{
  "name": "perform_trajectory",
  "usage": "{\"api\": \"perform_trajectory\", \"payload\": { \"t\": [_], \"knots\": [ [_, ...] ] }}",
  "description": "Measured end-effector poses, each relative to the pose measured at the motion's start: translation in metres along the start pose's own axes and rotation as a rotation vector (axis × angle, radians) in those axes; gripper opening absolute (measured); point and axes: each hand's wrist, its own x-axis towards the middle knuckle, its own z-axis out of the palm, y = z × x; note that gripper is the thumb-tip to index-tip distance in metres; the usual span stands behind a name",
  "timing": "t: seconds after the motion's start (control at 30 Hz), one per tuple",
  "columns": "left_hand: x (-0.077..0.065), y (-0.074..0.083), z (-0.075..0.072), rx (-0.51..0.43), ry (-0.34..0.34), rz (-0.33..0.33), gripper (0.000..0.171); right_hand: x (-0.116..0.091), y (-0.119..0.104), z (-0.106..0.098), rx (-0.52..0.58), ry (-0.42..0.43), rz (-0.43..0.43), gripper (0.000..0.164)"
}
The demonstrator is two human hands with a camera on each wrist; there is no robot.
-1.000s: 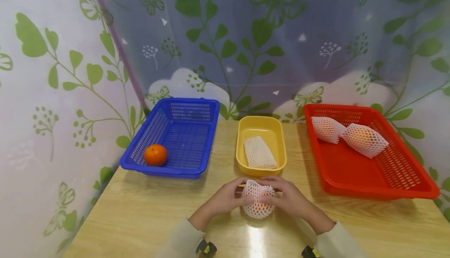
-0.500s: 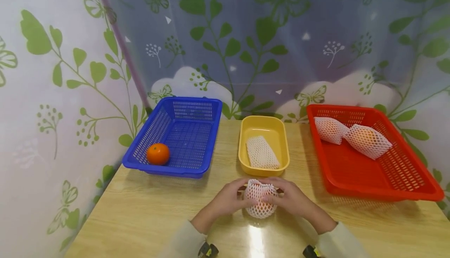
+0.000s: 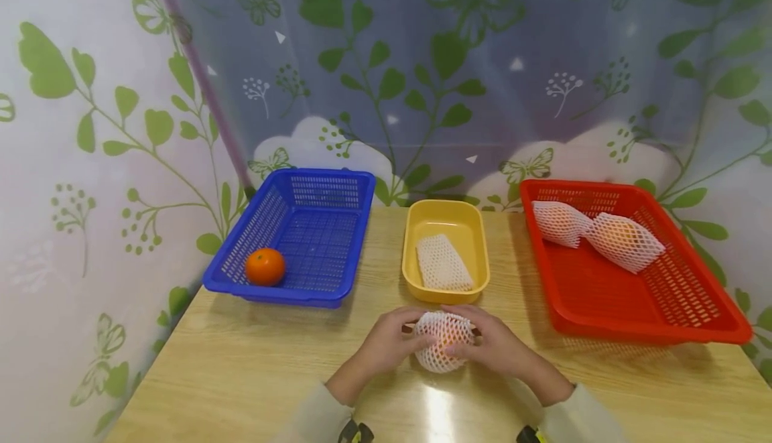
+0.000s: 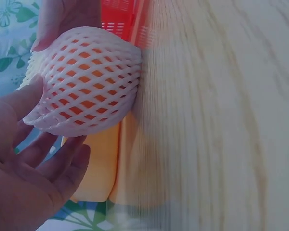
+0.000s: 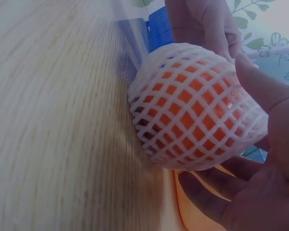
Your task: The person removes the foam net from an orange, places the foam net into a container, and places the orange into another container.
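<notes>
An orange in a white foam net sleeve (image 3: 442, 360) stands on the wooden table before me, held between both hands. My left hand (image 3: 387, 341) grips its left side, thumb on the near face and fingers curled round behind. On the opposite side my right hand (image 3: 496, 341) does the same. Through the mesh in the right wrist view, the fruit's orange skin (image 5: 185, 118) shows. The left wrist view has the thumb (image 4: 29, 96) pressing the sleeve's upper part, near its gathered open end. Just beyond the hands is a yellow tray (image 3: 416, 289) with a flat foam net sleeve (image 3: 444, 263) inside.
At the back left stands a blue basket (image 3: 319, 242) with one bare orange (image 3: 265, 267) in its near corner. A red basket (image 3: 609, 295) at the right holds two fruits in foam nets (image 3: 624, 240). A patterned curtain (image 3: 386, 81) hangs behind the table.
Both hands keep their hold on the netted orange. The sleeve's top edge now looks lower and rounder, and the right thumb has slid slightly down. The head view has shifted a little.
</notes>
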Motion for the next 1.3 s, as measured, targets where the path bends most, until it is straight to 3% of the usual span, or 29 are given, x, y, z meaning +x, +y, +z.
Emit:
{"api": "perform_trajectory", "payload": {
  "t": [0.17,0.4,0.63,0.83,1.0,1.3],
  "knots": [
    [-0.0040,-0.0014,0.0022,-0.013,0.051,-0.002,0.029,-0.0008,0.0006,0.0049,-0.042,0.002,-0.025,0.066],
    [-0.0012,0.0040,0.0044,-0.032,0.140,0.003,0.018,-0.0014,-0.0002,0.0021,-0.063,0.019,0.018,0.067],
    [0.0001,0.0044,0.0036,-0.054,0.063,-0.058,0.039,-0.0019,0.0015,0.0014,-0.038,0.022,0.002,0.061],
    [-0.0018,0.0016,0.0036,-0.001,0.019,-0.016,0.050,-0.0020,-0.0012,0.0021,-0.047,0.017,-0.012,0.060],
    [-0.0022,-0.0002,0.0056,-0.023,-0.025,-0.009,0.055,-0.0030,-0.0012,0.0023,-0.054,0.050,-0.060,0.054],
    [-0.0005,-0.0009,0.0044,-0.050,-0.024,-0.035,0.053,-0.0007,-0.0061,0.0022,-0.066,0.110,-0.118,0.032]
  ]
}}
